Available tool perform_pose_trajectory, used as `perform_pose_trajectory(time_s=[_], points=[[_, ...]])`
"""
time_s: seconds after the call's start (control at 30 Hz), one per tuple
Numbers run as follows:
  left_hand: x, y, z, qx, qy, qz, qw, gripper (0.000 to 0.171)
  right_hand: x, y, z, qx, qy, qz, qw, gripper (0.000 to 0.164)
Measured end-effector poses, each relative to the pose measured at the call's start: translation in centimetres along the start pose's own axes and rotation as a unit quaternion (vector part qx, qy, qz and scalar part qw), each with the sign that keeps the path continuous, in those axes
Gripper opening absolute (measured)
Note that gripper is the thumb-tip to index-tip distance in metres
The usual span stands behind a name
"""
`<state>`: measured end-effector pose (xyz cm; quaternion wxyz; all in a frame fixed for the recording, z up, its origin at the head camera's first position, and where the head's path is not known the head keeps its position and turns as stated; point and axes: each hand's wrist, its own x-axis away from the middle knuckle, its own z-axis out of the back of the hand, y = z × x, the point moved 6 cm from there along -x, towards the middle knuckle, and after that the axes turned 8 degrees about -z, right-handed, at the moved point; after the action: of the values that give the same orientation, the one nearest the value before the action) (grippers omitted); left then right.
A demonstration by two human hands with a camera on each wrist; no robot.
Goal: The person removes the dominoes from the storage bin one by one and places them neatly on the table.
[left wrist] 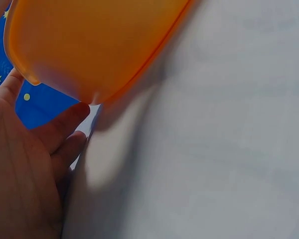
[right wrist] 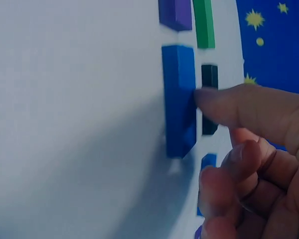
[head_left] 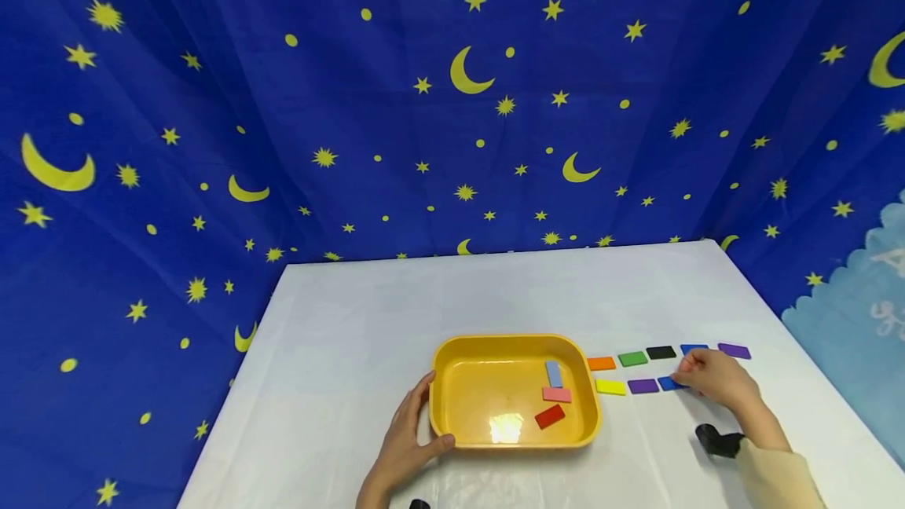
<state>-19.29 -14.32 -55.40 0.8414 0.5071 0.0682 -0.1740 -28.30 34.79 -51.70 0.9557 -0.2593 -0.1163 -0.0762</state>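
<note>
The nearer blue block [head_left: 669, 383] lies on the tabletop [head_left: 339, 336] just left of the right grip [head_left: 719, 378], long axis running left-right; one digit touches its side, the rest loosely curled, no pinch showing. The left grip [head_left: 404, 440], farther off, spreads against the tray [head_left: 481, 387].

A yellow, round-cornered tray [head_left: 481, 391] is set upright on the surface [head_left: 353, 320]. A light blue block [head_left: 554, 374], a pink block [head_left: 557, 395] and a red block [head_left: 550, 416] are contained towards its right wall. Outside it, a blue block [right wrist: 180, 102] is positioned just right of a purple block [head_left: 643, 386].
</note>
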Motion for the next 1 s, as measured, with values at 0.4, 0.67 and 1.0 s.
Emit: perform_pose_trajectory(time_s=[0.4,0.67,1.0], points=[[0.0,0.1,0.0,-0.001,0.003,-0.013,0.9999,0.09,0.5,-2.2,-0.1,0.018,0.048,0.026,0.998,0.013],[0.0,-0.1,0.1,-0.01,0.004,-0.021,0.9997,0.09,0.3,-6.8,-0.5,-0.038,0.052,0.081,0.995,0.018],[0.1,-0.3,0.0,-0.004,0.003,-0.008,1.0,0.09,0.5,-16.0,-2.0,-0.013,-0.029,0.218,0.975,0.016]])
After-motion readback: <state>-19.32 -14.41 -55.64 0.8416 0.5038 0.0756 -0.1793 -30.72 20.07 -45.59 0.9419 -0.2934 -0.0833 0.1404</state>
